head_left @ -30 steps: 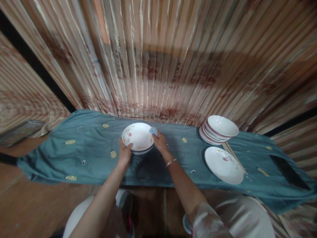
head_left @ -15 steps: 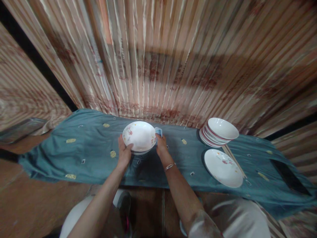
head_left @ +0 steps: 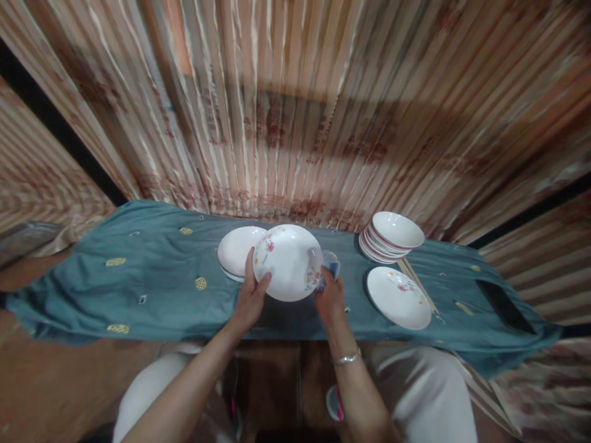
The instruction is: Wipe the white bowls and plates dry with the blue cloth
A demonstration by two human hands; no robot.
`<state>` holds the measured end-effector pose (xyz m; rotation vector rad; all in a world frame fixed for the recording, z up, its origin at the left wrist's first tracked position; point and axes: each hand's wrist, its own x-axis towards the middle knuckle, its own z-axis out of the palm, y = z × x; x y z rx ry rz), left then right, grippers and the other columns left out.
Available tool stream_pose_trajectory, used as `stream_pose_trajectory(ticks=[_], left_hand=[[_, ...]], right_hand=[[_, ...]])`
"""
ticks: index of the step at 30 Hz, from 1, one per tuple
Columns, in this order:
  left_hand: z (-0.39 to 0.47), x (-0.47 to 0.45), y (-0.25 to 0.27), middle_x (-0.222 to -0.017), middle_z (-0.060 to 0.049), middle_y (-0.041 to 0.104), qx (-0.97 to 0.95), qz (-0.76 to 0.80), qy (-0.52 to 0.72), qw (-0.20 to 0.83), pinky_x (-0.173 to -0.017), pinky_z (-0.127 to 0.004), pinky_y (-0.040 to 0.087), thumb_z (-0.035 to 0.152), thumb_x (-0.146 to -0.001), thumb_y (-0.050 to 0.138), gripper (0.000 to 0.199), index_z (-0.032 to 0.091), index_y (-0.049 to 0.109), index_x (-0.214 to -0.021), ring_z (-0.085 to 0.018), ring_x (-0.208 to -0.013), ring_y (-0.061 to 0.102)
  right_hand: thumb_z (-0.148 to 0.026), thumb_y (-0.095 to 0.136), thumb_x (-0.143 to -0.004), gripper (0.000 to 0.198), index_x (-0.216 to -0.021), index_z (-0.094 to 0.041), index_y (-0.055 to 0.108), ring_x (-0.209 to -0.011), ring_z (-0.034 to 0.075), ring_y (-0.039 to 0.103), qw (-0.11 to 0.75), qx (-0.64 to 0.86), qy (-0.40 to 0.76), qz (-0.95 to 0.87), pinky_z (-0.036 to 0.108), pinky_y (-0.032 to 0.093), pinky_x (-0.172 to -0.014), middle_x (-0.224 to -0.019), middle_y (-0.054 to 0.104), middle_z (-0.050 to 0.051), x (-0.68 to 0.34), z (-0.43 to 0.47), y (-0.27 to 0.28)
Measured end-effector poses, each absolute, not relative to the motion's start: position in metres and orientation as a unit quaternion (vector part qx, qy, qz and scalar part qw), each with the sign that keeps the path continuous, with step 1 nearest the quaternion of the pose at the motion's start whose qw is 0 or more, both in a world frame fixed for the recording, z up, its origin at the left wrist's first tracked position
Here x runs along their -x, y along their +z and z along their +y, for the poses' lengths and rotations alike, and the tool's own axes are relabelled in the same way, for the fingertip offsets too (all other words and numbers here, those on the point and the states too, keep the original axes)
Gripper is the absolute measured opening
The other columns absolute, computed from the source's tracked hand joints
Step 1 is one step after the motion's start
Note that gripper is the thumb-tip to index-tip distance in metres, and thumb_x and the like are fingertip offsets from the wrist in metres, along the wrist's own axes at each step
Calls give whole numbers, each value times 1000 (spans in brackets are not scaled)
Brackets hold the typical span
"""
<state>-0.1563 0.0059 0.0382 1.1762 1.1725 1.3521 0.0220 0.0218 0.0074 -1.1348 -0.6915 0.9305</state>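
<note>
A white plate (head_left: 290, 264) with a floral rim is held up over the table, tilted toward me. My left hand (head_left: 253, 292) grips its left edge, thumb on the upper face and fingers against the side and underneath. At the right rim, my right hand (head_left: 331, 298) is closed on a bluish cloth (head_left: 330, 266), which looks folded and is partly hidden by the fingers. Whether that hand also grips the rim, I cannot tell. Behind and to the left, a white stack of dishes (head_left: 235, 249) rests on the table, partly covered by the held plate.
A blue-green cloth with pineapple prints covers the table (head_left: 161, 264). To the right stand stacked white bowls (head_left: 392, 237), a floral plate (head_left: 399, 298), chopsticks (head_left: 418, 284) and a flat black rectangular object (head_left: 505, 306). A striped curtain (head_left: 286, 123) hangs behind.
The floral plate has come off the stack, moving right and toward me in my left hand. My right hand has moved right along with the cloth. The view has shifted slightly.
</note>
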Motion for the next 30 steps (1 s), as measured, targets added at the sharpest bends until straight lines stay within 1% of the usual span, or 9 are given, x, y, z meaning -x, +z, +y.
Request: stream_pose_trajectory(ticks=[3, 5, 12, 16, 18, 21, 23, 26, 30], left_hand=[[2, 137, 25, -165, -3, 31, -380, 457, 517, 616, -97, -45, 56, 41, -83, 68, 94, 38, 14, -160, -33, -136, 49], [1, 129, 16, -164, -5, 31, -342, 445, 504, 657, -84, -42, 61, 38, -81, 70, 99, 37, 12, -160, -33, -131, 53], [-4, 116, 7, -157, -11, 43, -337, 472, 456, 675, -65, -35, 63, 31, -77, 72, 97, 29, 22, -160, -32, -114, 62], [-5, 113, 4, -157, -12, 43, -348, 474, 443, 677, -64, -32, 62, 32, -79, 70, 94, 29, 22, -160, -32, -115, 62], [-3, 112, 2, -157, -13, 42, -341, 487, 434, 677, -63, -32, 61, 34, -80, 70, 95, 28, 19, -161, -31, -113, 63], [2, 112, -2, -154, -14, 47, -315, 500, 432, 681, -64, -34, 61, 42, -83, 69, 91, 30, 21, -160, -30, -107, 66], [4, 112, -5, -142, -16, 58, -298, 492, 434, 693, -65, -37, 61, 51, -86, 63, 79, 25, 34, -155, -30, -102, 69], [5, 114, -11, -115, -18, 72, -280, 475, 429, 716, -68, -42, 61, 59, -89, 53, 65, 14, 55, -136, -32, -94, 71], [1, 117, -18, -103, -15, 76, -275, 443, 433, 735, -74, -45, 61, 60, -86, 57, 60, 14, 60, -126, -32, -91, 73]], right_hand=[[-42, 62, -77, 38, -107, -19, 66, -86, 21, 70, 687, 535, 408, -272, 36, 57, -79, -94, 75, 4, -43, 5, 1], [-44, 60, -78, 41, -108, -16, 67, -94, 23, 69, 664, 574, 363, -313, 38, 55, -86, -100, 76, 8, -55, -3, -1], [-31, 45, -92, 51, -139, -13, 53, -135, 26, 53, 459, 614, 136, -628, 46, 39, -114, -143, 57, 18, -74, -15, -3], [-33, 54, -93, 52, -143, -19, 51, -146, 35, 37, 260, 625, 101, -729, 65, 28, -116, -154, 47, 17, -73, -22, -9], [-38, 58, -93, 54, -144, -22, 51, -148, 38, 33, 225, 630, 89, -738, 71, 27, -113, -157, 42, 16, -74, -26, -10], [-36, 50, -98, 48, -144, -22, 52, -146, 32, 39, 255, 592, 98, -758, 60, 36, -115, -156, 44, 16, -80, -26, -7], [-28, 45, -100, 42, -141, -20, 56, -139, 27, 48, 256, 554, 120, -783, 51, 42, -113, -149, 52, 16, -83, -21, -6], [-18, 46, -98, 40, -135, -20, 61, -127, 25, 58, 202, 522, 148, -815, 46, 48, -109, -136, 62, 14, -86, -13, -4], [-13, 52, -94, 39, -129, -22, 66, -119, 23, 62, 153, 516, 164, -827, 41, 50, -106, -130, 64, 12, -80, -12, 5]])
